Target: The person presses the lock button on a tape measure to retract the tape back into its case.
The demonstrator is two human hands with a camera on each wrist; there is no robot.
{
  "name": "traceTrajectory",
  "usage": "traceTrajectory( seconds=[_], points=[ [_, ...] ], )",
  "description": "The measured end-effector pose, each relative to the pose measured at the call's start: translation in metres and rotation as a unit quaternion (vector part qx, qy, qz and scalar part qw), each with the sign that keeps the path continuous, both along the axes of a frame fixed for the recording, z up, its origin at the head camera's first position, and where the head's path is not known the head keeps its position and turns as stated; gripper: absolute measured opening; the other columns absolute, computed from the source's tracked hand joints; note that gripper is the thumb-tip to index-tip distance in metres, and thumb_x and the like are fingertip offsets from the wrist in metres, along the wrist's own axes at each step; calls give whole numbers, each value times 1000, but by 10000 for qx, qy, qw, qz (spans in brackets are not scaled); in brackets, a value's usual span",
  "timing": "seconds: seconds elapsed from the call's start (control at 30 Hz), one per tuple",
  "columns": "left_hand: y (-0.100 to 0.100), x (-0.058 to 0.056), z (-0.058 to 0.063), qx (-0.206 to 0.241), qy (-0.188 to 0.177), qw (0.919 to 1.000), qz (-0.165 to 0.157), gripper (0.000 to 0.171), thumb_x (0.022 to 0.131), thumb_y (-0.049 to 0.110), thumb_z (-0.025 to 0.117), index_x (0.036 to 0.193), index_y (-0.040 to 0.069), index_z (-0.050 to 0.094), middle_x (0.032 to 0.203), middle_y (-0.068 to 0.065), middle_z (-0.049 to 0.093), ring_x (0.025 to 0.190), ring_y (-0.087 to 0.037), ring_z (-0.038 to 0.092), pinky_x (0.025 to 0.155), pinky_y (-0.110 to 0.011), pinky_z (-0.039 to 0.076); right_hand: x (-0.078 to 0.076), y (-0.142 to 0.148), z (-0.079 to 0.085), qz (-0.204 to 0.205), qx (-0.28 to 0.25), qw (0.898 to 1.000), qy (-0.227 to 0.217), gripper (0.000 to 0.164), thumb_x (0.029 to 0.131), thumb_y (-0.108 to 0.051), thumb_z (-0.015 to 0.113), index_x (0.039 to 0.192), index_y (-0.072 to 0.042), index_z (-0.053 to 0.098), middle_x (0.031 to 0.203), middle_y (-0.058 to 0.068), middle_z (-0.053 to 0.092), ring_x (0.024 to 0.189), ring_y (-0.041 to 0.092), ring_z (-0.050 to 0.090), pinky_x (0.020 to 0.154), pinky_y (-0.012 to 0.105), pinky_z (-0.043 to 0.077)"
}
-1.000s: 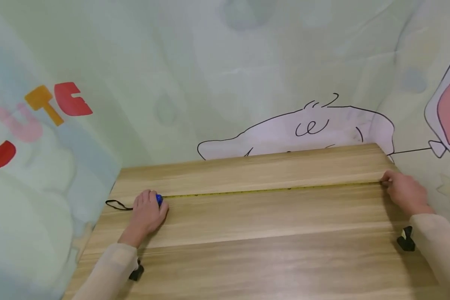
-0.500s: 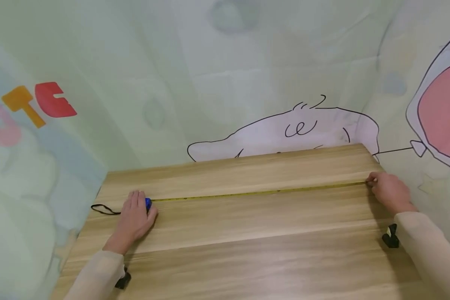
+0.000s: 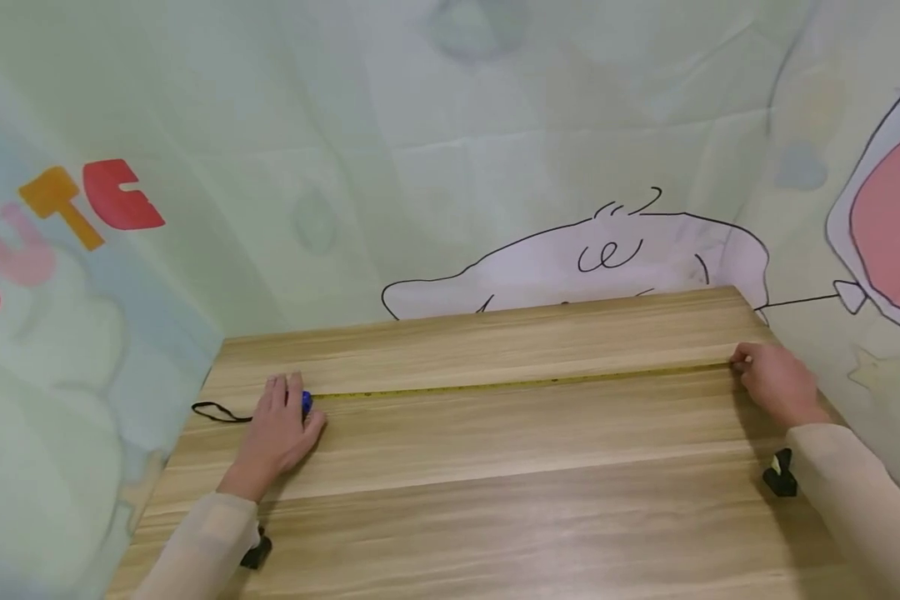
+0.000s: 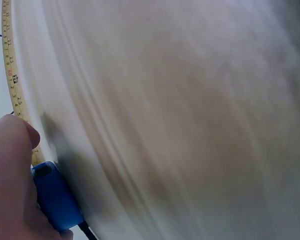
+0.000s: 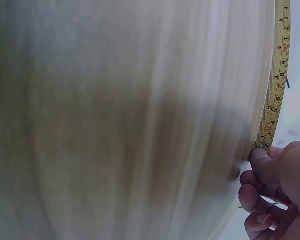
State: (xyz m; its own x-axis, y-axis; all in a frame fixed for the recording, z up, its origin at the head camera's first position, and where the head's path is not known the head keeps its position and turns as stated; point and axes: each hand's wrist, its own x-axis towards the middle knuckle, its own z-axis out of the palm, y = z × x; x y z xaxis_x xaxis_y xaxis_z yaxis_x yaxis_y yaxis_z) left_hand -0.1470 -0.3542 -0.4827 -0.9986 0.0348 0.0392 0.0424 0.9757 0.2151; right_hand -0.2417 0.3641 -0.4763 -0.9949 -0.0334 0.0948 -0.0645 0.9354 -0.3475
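Note:
A yellow tape measure blade (image 3: 495,386) runs straight across the wood-grain board (image 3: 495,442) in the head view. Its blue case (image 4: 57,197) is in my left hand (image 3: 273,433), which lies over it near the board's left side and hides most of it from above. In the left wrist view the thumb reaches along the blade just beyond the case. My right hand (image 3: 780,383) pinches the blade's free end at the board's right edge. Low numbers on the tape (image 5: 275,95) show by that thumb in the right wrist view, the other fingers curled beneath.
A black wrist strap (image 3: 221,412) trails left from the case on the board. Behind stands a pale printed backdrop (image 3: 345,183) with cartoon figures and letters. Black wrist devices show below each sleeve, the right one (image 3: 781,473) over the board.
The head view has swung slightly, so the board and both hands appear a little further left. The hands keep their hold on the tape measure, and the blade stays stretched out.

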Motion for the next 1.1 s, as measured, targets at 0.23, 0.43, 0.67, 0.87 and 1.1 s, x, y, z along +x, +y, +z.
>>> traceTrajectory(
  seconds=[0.23, 0.43, 0.67, 0.87, 1.1],
  points=[
    [0, 0, 2, -61, 44, 10000, 66, 81, 107, 35, 46, 160, -18, 16, 161, -49, 18, 152, -64, 16, 126, -67, 20, -3, -12, -2, 32, 2, 10000, 40, 15, 99, 0, 57, 96, -2, 71, 99, 34, 69, 69, 39, 58, 50, 47, 43],
    [5, 0, 1, -81, -115, 9999, 102, 80, 108, 36, 44, 158, -20, 17, 161, -50, 15, 152, -64, 15, 126, -67, 19, -3, -18, -2, -80, -10, 9998, -170, 18, 98, 1, 52, 102, -2, 70, 105, 37, 66, 74, 42, 59, 53, 52, 44],
    [12, 1, 2, -131, -75, 9998, 164, 80, 107, 35, 46, 157, -22, 20, 160, -50, 16, 152, -64, 16, 127, -65, 19, -7, -24, -2, 29, 1, 9999, -134, 17, 98, 2, 52, 100, -3, 68, 103, 36, 66, 76, 44, 59, 51, 50, 43],
    [15, 1, 3, -134, -96, 9997, 192, 80, 107, 34, 46, 157, -22, 19, 160, -51, 15, 152, -65, 15, 127, -65, 18, -9, -25, -3, -45, -27, 9999, -152, 15, 97, 1, 54, 100, -3, 69, 104, 35, 67, 79, 45, 59, 53, 52, 44],
    [14, 0, 1, -178, -96, 9996, 205, 80, 107, 34, 47, 157, -22, 18, 160, -51, 15, 152, -65, 16, 127, -66, 19, -12, -21, -5, -150, -241, 9993, -241, 14, 102, -8, 59, 106, 1, 70, 108, 37, 67, 75, 39, 60, 55, 45, 42]
  ],
)
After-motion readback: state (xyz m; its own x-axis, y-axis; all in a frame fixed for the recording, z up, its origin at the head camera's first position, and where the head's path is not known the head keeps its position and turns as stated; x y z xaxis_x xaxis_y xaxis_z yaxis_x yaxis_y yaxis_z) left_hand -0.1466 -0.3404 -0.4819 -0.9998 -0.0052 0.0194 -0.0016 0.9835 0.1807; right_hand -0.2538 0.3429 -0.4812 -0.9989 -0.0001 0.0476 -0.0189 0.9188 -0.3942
